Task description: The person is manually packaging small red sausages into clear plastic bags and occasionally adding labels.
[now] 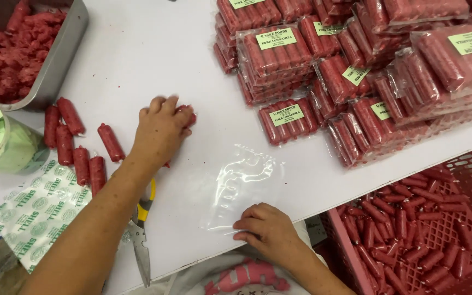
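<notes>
spread across a white table (154, 49), with a heap of bagged sausage packs (356, 71) at the far right and a pink crate (465, 164) of loose sausages below the edge. left hand (160, 131) curled over a few red sausages (188, 114), fingers closed on them. right hand (266, 226) pressed flat on the near edge of a clear plastic bag (236, 186), gripping nothing. yellow-handled pliers (142, 229) under the left forearm.

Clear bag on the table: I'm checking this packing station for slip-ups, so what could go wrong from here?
1. The clear bag lies flat, pinned only by the right hand at its near edge; it may shift.
2. The left hand gathers several sausages; one might roll free.
3. The scissors overhang the table edge and could fall.
</notes>
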